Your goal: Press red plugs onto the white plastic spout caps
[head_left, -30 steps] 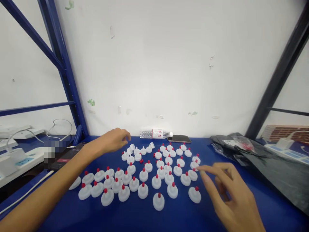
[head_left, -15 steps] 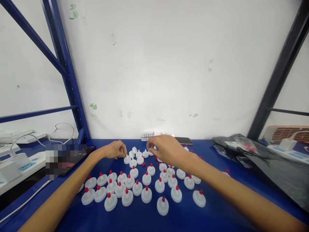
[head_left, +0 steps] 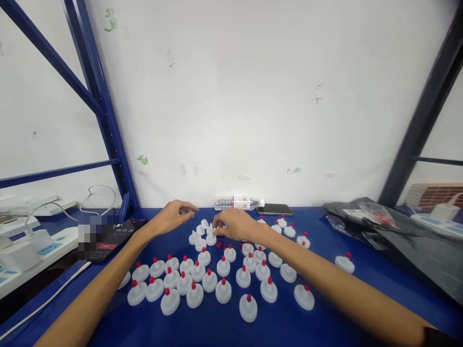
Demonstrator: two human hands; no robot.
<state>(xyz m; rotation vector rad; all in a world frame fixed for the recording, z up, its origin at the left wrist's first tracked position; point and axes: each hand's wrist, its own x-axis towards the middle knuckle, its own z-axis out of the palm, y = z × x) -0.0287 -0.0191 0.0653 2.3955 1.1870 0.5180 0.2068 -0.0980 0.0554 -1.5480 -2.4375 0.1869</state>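
Observation:
My left hand (head_left: pixel 175 215) hovers above the back of the table with thumb and fingers apart, holding nothing. My right hand (head_left: pixel 233 224) is bent down among the white nozzle caps, its fingers closed at the top of a white nozzle cap (head_left: pixel 211 239); the fingertips partly hide it. Beside it a small cluster of white caps without red tips includes an upright one (head_left: pixel 194 238) and a tipped one (head_left: pixel 204 223). Loose red tips (head_left: pixel 219 245) lie just in front of my right hand. Many white caps with red tips (head_left: pixel 223 291) stand across the nearer table.
A clear plastic bottle (head_left: pixel 238 203) lies by the wall, with a dark phone (head_left: pixel 275 209) beside it. Black plastic bags (head_left: pixel 390 236) cover the right side. Another phone (head_left: pixel 119 236), a cable and a power strip (head_left: pixel 54 248) are at left on the blue table (head_left: pixel 210 327).
My left hand has risen off the white caps and spread its fingers. My right hand has moved left and down to the cluster of caps. The view has shifted slightly.

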